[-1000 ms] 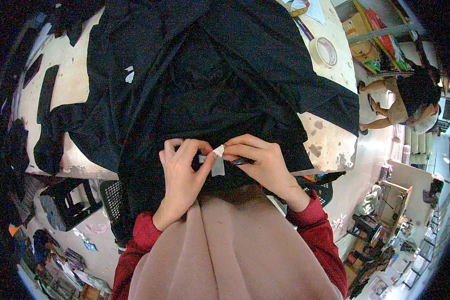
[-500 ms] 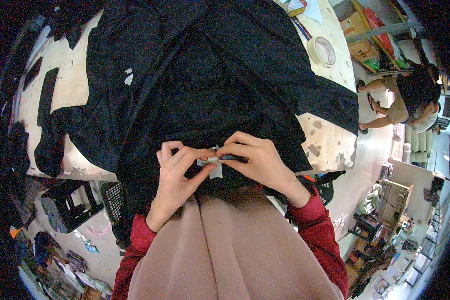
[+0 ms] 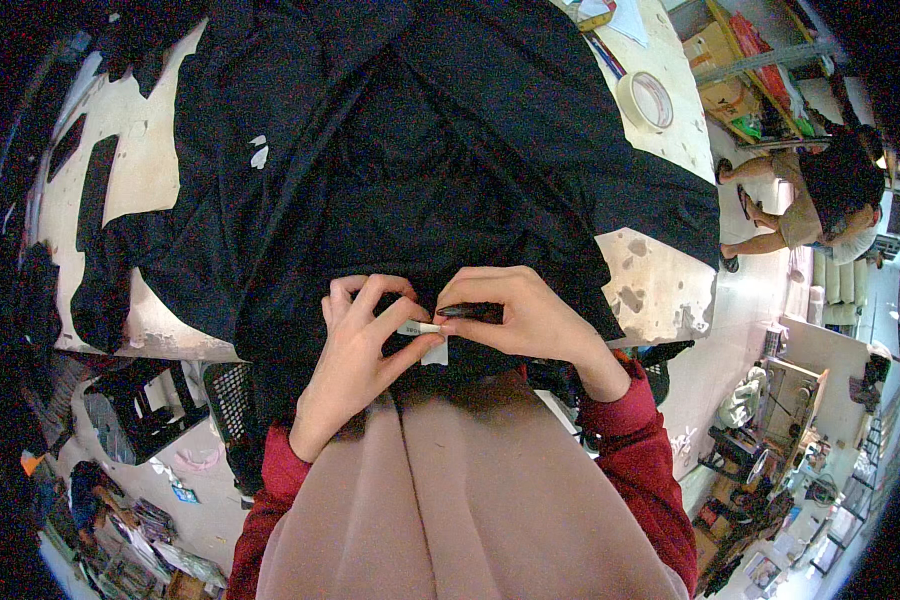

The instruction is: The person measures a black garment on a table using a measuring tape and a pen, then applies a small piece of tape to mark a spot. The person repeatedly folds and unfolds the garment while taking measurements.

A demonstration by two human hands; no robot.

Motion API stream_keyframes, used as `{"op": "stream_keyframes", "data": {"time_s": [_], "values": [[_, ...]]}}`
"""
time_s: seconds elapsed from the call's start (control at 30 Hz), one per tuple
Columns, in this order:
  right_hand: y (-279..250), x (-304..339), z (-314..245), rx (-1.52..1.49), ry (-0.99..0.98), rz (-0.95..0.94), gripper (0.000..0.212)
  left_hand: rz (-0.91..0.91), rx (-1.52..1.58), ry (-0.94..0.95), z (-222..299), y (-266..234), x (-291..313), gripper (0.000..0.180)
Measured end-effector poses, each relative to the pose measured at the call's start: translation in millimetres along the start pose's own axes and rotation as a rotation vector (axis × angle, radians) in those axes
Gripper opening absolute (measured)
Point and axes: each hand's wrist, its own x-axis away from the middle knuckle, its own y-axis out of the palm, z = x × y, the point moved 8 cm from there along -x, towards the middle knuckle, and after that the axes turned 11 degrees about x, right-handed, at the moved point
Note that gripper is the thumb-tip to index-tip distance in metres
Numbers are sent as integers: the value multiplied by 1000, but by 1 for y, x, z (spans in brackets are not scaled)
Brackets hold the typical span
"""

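A black garment (image 3: 410, 180) is spread over the table in front of me and hangs past its near edge. At that edge a small white fabric label (image 3: 435, 352) shows against the black cloth. My left hand (image 3: 355, 335) pinches the label between thumb and fingers. Opposite it, my right hand (image 3: 520, 315) is closed around a small, dark, slender tool (image 3: 470, 311); its kind is not clear. The right fingertips also meet the label's end, close to the left fingertips.
A roll of tape (image 3: 646, 101) and a pen (image 3: 606, 55) lie on the stained pale tabletop (image 3: 635, 275) at right. Black plastic crates (image 3: 150, 412) stand below the near edge at left. Beyond the table, at right, a person (image 3: 820, 190) stands near shelving.
My right hand has tilted slightly, so more of the dark tool shows. The label has shifted a little to the right between my fingertips.
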Motion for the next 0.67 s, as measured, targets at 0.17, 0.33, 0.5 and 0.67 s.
{"op": "stream_keyframes", "data": {"time_s": [0.17, 0.33, 0.5, 0.67], "values": [[5, -4, 3, -15, 35, -28, 23, -52, 82, -27, -5, -2, -2, 17], [17, -1, 18, -86, 119, -169, 25, -96, 38, -41, -1, -1, -2, 18], [15, -1, 21, -108, 172, -148, 23, -108, 13, -37, -4, 0, -4, 18], [-22, 7, 8, 97, 350, 35, 29, -4, 93, -145, -13, 1, 3, 50]]}}
